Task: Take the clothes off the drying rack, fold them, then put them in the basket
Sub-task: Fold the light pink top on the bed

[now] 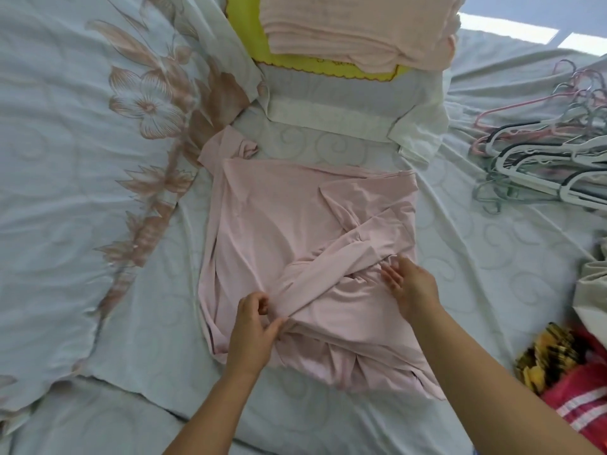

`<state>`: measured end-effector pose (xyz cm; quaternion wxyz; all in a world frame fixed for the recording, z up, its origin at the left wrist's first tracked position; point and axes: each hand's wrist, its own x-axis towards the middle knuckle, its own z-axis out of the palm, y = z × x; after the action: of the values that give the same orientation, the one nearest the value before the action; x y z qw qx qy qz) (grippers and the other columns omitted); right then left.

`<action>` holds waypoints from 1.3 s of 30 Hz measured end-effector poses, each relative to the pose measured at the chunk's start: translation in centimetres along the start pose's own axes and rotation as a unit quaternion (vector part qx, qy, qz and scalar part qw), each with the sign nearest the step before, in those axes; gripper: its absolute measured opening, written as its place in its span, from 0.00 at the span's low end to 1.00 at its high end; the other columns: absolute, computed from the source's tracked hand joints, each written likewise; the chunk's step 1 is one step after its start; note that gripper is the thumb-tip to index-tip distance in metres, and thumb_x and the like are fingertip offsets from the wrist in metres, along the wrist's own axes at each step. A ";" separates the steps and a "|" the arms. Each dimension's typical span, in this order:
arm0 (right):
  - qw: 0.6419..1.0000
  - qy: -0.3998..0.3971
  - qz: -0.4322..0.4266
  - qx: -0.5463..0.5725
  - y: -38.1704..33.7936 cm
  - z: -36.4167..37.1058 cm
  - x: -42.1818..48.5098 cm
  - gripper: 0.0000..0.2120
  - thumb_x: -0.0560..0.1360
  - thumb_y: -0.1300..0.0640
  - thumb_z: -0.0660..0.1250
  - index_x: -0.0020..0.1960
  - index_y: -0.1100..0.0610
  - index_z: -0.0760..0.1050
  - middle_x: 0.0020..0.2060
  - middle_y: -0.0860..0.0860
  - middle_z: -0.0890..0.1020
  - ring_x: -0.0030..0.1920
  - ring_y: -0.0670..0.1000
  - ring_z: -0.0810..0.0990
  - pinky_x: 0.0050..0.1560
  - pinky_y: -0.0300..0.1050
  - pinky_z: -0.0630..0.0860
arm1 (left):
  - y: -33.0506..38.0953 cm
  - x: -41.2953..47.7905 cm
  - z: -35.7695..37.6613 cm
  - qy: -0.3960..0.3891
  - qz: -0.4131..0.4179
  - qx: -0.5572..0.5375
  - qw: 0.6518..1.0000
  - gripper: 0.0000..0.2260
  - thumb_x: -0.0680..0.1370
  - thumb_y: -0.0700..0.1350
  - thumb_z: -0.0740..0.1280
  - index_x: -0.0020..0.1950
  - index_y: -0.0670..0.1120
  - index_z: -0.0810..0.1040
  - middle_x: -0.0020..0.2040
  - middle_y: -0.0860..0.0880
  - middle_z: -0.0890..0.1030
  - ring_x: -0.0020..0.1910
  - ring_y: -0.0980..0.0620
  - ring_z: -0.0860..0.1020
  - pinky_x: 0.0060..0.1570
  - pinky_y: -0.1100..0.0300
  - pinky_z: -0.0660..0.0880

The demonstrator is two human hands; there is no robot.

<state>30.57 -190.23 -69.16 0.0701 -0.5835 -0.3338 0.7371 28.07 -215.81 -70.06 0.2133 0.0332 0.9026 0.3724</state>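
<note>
A pale pink long-sleeved garment [289,208] lies spread on the bed, its sides turned in and one sleeve crossed diagonally over the body. My left hand [251,333] pinches the lower end of that sleeve near the garment's left side. My right hand [410,287] rests with straight fingers on the sleeve's upper part at the right edge. No drying rack or basket is in view.
Behind the garment a stack of folded cloths [354,37] sits, pink over yellow over white. A pile of hangers [551,152] lies at the right. Red and yellow clothes [565,372] are heaped at the lower right. A floral sheet [98,159] covers the left.
</note>
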 end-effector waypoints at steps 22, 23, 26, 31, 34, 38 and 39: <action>0.994 -0.041 -0.078 0.058 -7.4 6.7 -0.1 0.10 0.73 0.69 0.59 0.36 0.59 0.70 0.24 0.50 0.73 0.28 0.48 0.72 0.29 0.37 0.74 | 0.0 -1.1 0.6 0.011 0.111 0.128 0.986 0.17 0.61 0.30 0.71 0.44 0.44 0.72 0.37 0.49 0.73 0.34 0.48 0.73 0.36 0.63 0.67; 0.993 -0.048 -0.097 0.039 -7.6 7.1 -0.6 0.09 0.74 0.68 0.59 0.37 0.59 0.71 0.23 0.49 0.73 0.27 0.47 0.72 0.29 0.37 0.73 | -0.1 -1.0 0.5 0.004 0.099 0.123 0.987 0.16 0.61 0.30 0.71 0.44 0.43 0.72 0.38 0.48 0.73 0.34 0.47 0.74 0.35 0.62 0.67; 0.992 -0.072 -0.104 0.019 -7.7 8.4 -2.0 0.07 0.74 0.68 0.59 0.39 0.59 0.70 0.28 0.51 0.71 0.28 0.48 0.72 0.30 0.38 0.73 | -0.1 -1.2 0.1 0.003 0.056 0.076 0.996 0.06 0.70 0.33 0.66 0.43 0.42 0.74 0.40 0.53 0.69 0.34 0.53 0.71 0.34 0.68 0.64; 0.990 -0.035 -0.106 0.086 -9.3 7.8 -1.6 0.14 0.73 0.67 0.59 0.31 0.57 0.62 0.24 0.50 0.63 0.22 0.46 0.62 0.20 0.35 0.61 | 0.3 -2.4 -0.6 -0.039 0.126 0.033 0.991 0.05 0.72 0.49 0.60 0.40 0.48 0.70 0.37 0.57 0.69 0.34 0.56 0.67 0.35 0.66 0.64; 0.995 -0.005 -0.065 0.069 -9.1 5.2 -0.3 0.12 0.70 0.68 0.58 0.32 0.57 0.62 0.27 0.52 0.64 0.27 0.49 0.66 0.27 0.35 0.70 | 1.0 -2.9 -0.2 -0.098 0.168 0.091 0.977 0.08 0.76 0.50 0.63 0.45 0.45 0.71 0.38 0.54 0.71 0.36 0.57 0.67 0.36 0.64 0.61; 1.000 -0.007 0.009 0.018 -7.3 3.2 -0.5 0.09 0.76 0.65 0.55 0.38 0.60 0.67 0.32 0.54 0.69 0.31 0.49 0.71 0.36 0.41 0.74 | 1.9 -0.1 -0.7 -0.023 0.093 -0.007 0.995 0.11 0.77 0.49 0.60 0.49 0.42 0.75 0.44 0.52 0.73 0.41 0.53 0.72 0.42 0.61 0.69; 1.000 -0.017 0.017 0.012 -7.1 3.0 -0.8 0.07 0.77 0.63 0.55 0.41 0.61 0.69 0.35 0.54 0.72 0.34 0.50 0.74 0.38 0.42 0.77 | 2.1 1.3 -0.8 0.012 0.076 -0.018 0.997 0.10 0.77 0.47 0.61 0.50 0.41 0.76 0.46 0.50 0.74 0.43 0.52 0.73 0.45 0.59 0.70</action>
<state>26.01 -186.40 -64.16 0.0589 -0.5758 -0.3161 0.7517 26.38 -214.55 -68.58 0.1735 0.0935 0.8931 0.4044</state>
